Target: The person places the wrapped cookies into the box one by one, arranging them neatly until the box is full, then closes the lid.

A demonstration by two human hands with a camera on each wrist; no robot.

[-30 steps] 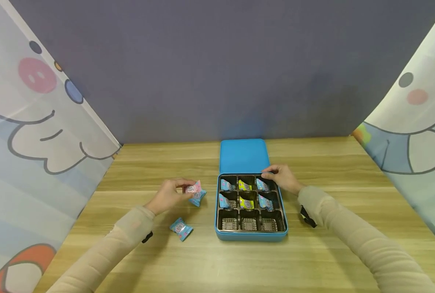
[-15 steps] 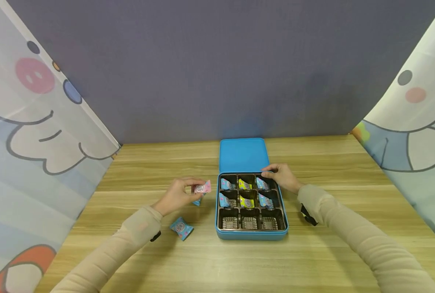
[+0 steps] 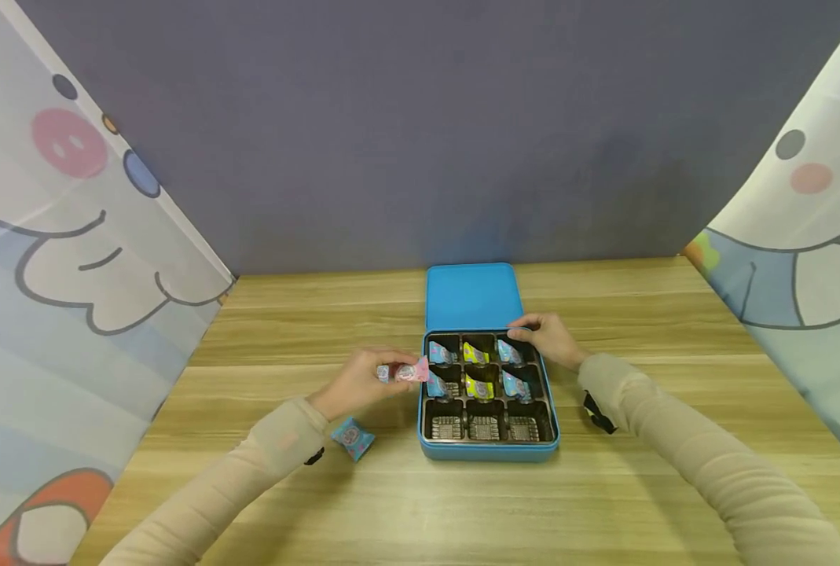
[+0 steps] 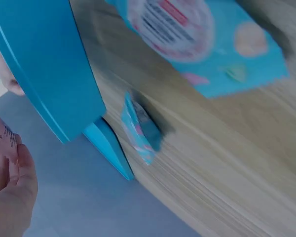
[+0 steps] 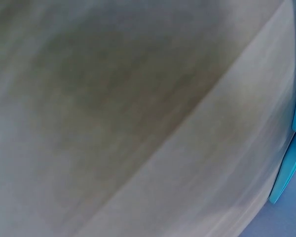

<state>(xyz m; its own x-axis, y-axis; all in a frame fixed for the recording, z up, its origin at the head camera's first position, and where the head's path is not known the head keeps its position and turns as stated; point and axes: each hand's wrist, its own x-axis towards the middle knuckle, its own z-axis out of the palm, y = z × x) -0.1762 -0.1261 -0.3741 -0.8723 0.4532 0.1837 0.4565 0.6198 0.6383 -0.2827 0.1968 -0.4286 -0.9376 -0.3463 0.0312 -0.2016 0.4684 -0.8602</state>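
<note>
Between thumb and fingers, my left hand (image 3: 363,381) pinches a pink wrapped candy (image 3: 414,371), held just above the left rim of a blue tin box (image 3: 490,453). The left wrist view shows the same pink candy (image 4: 2,133) at its left edge. My right hand (image 3: 550,339) holds the box at its back right corner. A dark divided tray (image 3: 485,427) fills the box. Blue candies (image 3: 515,385) stand in its left and right columns, yellow candies (image 3: 479,387) in the middle one; the front row shows bare ribbed bottoms.
One blue candy (image 3: 352,438) lies on the wooden table (image 3: 420,511) left of the box. Another blue candy (image 3: 383,373) is partly hidden behind my left hand. The box's lid (image 3: 472,299) lies opened out behind it, near the grey wall (image 3: 462,141).
My left hand has carried the pink candy rightward, from above the blue candy on the table to the box's left rim. The right hand stays at the box corner.
</note>
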